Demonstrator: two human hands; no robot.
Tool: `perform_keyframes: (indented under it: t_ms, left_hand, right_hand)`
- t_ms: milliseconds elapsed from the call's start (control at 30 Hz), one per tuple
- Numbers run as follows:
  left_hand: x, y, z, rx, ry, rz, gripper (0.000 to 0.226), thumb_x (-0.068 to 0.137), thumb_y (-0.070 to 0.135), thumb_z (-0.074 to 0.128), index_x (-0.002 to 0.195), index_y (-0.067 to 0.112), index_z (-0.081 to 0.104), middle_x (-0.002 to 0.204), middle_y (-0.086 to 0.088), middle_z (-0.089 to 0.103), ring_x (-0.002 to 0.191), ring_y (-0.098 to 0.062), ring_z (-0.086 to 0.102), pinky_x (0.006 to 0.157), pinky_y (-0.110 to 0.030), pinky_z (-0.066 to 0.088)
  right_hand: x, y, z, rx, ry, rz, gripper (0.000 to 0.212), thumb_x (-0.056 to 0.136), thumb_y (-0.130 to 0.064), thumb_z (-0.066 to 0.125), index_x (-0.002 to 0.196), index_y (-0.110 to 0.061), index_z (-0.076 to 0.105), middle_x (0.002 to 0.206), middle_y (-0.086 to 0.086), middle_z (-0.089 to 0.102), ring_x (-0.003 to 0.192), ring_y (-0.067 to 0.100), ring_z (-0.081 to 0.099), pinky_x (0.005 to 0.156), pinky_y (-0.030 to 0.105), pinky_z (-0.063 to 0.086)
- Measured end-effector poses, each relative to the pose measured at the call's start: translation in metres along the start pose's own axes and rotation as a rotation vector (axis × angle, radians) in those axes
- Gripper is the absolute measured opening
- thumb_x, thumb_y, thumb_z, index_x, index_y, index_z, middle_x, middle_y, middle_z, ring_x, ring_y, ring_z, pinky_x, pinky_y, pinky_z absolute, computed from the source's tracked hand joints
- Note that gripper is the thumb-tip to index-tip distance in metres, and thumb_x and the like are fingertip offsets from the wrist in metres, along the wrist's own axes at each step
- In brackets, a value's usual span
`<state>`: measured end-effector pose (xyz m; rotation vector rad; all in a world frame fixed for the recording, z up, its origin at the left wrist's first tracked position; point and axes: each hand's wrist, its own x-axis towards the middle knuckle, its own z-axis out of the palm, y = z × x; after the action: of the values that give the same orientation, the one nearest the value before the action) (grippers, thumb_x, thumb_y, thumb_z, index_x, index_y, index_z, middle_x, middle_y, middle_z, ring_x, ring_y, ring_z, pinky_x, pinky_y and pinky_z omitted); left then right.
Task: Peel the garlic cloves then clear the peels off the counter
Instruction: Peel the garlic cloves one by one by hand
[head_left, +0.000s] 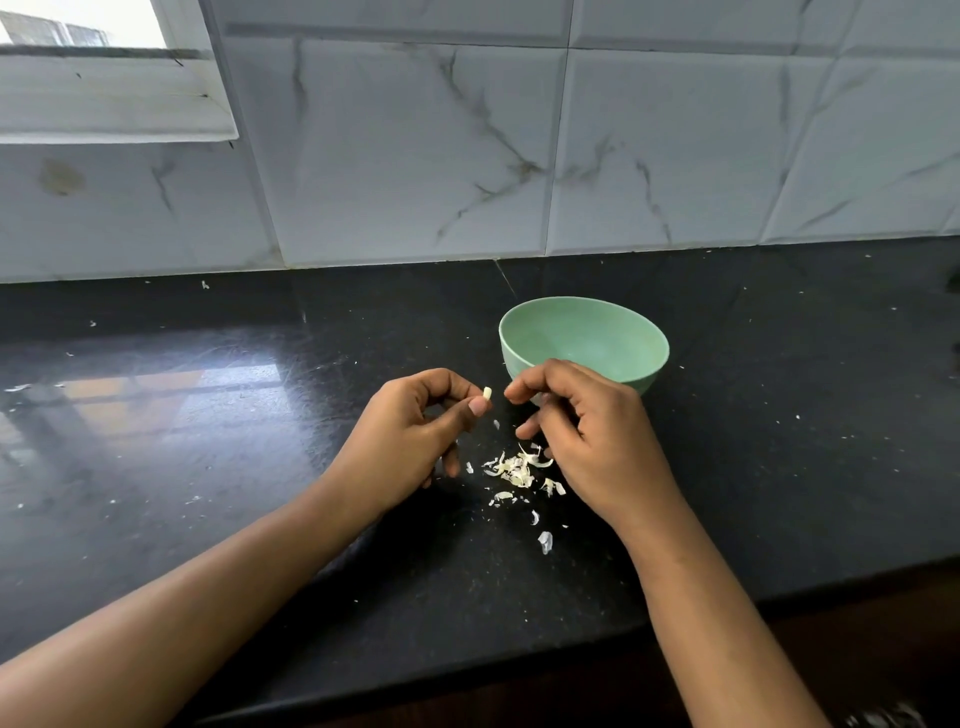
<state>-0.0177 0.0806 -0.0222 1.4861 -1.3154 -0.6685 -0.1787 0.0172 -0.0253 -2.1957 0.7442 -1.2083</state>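
Just before the round pale-green bowl (597, 332), the left hand (410, 431) pinches a small cream garlic clove (487, 393). The right hand (587, 436) beside it is curled, its hold unclear. Papery white peels (519, 470) lie nearer on the black stone bench (208, 467).

Single head view, wide-angle, close above the desk (156, 467), facing forward and down toward the tiled wall (415, 156) at 12 o'clock.

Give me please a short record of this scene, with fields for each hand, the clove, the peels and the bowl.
left hand: pinches a garlic clove
right hand: curled beside the clove; any hold unclear
peels: small pile on the black counter, between the hands
green bowl: upright, behind the right hand
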Motion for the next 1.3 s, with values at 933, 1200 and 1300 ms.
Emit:
perform_keyframes:
  t_ms: [933,1200,1300]
  left_hand:
    - [-0.0032,0.0030,-0.0024,-0.058,0.050,0.070,0.010,0.074,0.023,0.077,0.066,0.022,0.071,0.052,0.000,0.060,0.038,-0.012,0.050,0.037,-0.019,0.035]
    - [-0.0045,0.0078,-0.0018,-0.081,0.052,0.051,0.010,0.070,0.025,0.078,0.065,0.021,0.070,0.049,0.004,0.060,0.037,-0.010,0.048,0.037,-0.019,0.034]
    - [-0.0054,0.0091,-0.0018,-0.069,0.042,0.047,0.011,0.070,0.023,0.079,0.067,0.017,0.070,0.047,0.004,0.059,0.037,-0.009,0.048,0.038,-0.019,0.035]
  right_hand:
    - [-0.0007,0.0027,0.0036,-0.003,0.088,-0.129,0.013,0.079,-0.017,0.073,0.092,-0.014,0.076,0.084,-0.007,0.071,0.079,0.001,0.065,0.071,0.016,0.051]
    - [0.0000,0.0014,0.0029,-0.016,0.076,-0.118,0.012,0.081,-0.021,0.070,0.090,-0.016,0.076,0.081,-0.011,0.069,0.075,-0.001,0.063,0.067,0.016,0.050]
    - [0.0004,0.0017,0.0032,-0.030,0.074,-0.109,0.012,0.080,-0.024,0.069,0.089,-0.018,0.075,0.078,-0.013,0.067,0.071,-0.001,0.061,0.064,0.013,0.047]
